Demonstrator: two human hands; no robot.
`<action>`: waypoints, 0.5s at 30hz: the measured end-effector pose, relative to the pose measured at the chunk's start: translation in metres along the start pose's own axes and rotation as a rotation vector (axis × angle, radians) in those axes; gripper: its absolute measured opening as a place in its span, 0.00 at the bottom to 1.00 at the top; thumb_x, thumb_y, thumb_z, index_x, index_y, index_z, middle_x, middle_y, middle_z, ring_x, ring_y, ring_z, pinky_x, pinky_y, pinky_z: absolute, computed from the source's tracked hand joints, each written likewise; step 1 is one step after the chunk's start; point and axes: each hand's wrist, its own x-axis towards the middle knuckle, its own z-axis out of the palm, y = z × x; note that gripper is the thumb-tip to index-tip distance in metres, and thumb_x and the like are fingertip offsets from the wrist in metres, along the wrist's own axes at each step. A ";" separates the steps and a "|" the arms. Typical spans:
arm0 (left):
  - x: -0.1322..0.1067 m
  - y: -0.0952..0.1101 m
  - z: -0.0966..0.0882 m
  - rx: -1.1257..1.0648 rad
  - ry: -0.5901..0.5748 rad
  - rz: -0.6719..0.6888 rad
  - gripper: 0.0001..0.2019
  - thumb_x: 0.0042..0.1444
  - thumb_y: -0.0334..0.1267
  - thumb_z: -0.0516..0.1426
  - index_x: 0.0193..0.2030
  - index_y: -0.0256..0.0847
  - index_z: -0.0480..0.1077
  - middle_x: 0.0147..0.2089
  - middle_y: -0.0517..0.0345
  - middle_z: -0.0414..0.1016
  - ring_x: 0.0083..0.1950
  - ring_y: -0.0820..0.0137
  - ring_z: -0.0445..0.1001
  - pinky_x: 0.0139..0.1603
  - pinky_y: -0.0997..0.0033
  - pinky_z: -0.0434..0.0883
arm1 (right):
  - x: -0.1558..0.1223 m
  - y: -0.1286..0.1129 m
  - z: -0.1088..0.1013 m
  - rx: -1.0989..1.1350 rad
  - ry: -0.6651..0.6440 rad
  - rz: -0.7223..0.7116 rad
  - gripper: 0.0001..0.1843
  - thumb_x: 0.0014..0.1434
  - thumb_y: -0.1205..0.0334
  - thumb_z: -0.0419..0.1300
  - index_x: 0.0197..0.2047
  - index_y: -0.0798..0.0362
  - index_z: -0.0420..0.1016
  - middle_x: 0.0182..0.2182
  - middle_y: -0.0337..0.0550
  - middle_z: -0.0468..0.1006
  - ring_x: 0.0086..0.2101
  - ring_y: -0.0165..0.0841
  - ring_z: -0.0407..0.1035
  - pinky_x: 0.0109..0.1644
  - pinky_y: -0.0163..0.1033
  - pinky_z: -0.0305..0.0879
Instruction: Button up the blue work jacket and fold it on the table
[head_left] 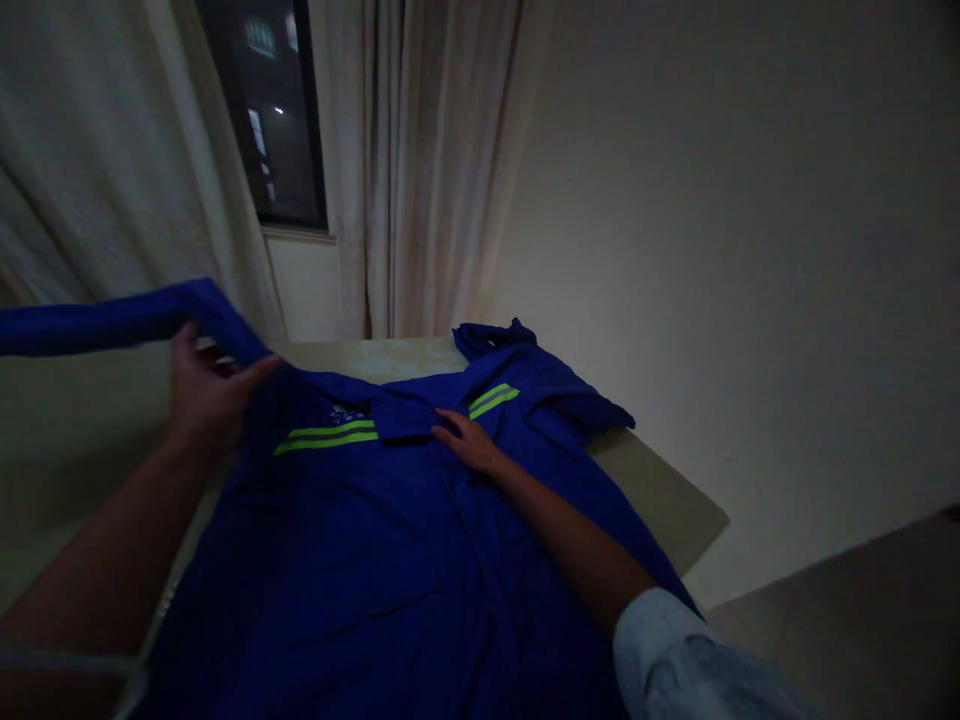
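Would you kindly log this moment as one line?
left hand: grips raised sleeve | right hand: flat on blue work jacket | table: under jacket

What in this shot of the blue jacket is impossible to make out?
Head view:
Sleeve end: cut by left edge.
Jacket hem: cut by bottom edge.
Chest print: too small, too dim to read.
Left hand: grip partly hidden by the sleeve.
Table: mostly under the jacket.

Pale curtains (420, 160), dark window (274, 100), beige table (660, 500)
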 end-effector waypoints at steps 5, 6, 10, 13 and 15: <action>-0.046 0.034 0.094 0.337 -0.452 0.471 0.38 0.59 0.42 0.61 0.76 0.47 0.58 0.75 0.46 0.64 0.74 0.45 0.64 0.70 0.42 0.69 | 0.012 -0.018 -0.030 0.728 0.205 0.158 0.42 0.59 0.31 0.65 0.70 0.38 0.66 0.65 0.48 0.74 0.63 0.47 0.70 0.63 0.59 0.70; -0.062 0.031 0.102 0.408 -0.521 0.545 0.35 0.60 0.37 0.60 0.76 0.49 0.60 0.76 0.49 0.63 0.75 0.46 0.61 0.71 0.42 0.68 | 0.010 -0.019 -0.035 0.787 0.214 0.196 0.42 0.58 0.33 0.67 0.71 0.36 0.63 0.66 0.47 0.74 0.63 0.46 0.71 0.60 0.59 0.72; -0.108 0.005 0.107 0.558 -0.589 0.576 0.33 0.66 0.34 0.52 0.78 0.54 0.57 0.78 0.52 0.61 0.75 0.50 0.63 0.77 0.32 0.54 | -0.005 -0.016 -0.040 0.639 0.242 0.343 0.46 0.52 0.39 0.74 0.69 0.39 0.64 0.63 0.48 0.76 0.59 0.47 0.74 0.56 0.59 0.76; -0.118 -0.003 0.101 0.617 -0.591 0.458 0.31 0.70 0.40 0.48 0.78 0.58 0.56 0.79 0.53 0.60 0.78 0.47 0.58 0.75 0.22 0.43 | -0.001 -0.005 -0.029 0.250 0.381 0.279 0.47 0.43 0.43 0.79 0.62 0.49 0.70 0.61 0.54 0.78 0.60 0.49 0.73 0.63 0.55 0.72; -0.120 -0.002 0.096 0.591 -0.632 0.409 0.31 0.71 0.45 0.45 0.81 0.54 0.50 0.77 0.50 0.62 0.77 0.50 0.61 0.75 0.29 0.50 | 0.012 0.003 -0.023 0.105 0.533 0.276 0.40 0.45 0.44 0.77 0.57 0.53 0.73 0.57 0.56 0.80 0.57 0.49 0.75 0.64 0.53 0.71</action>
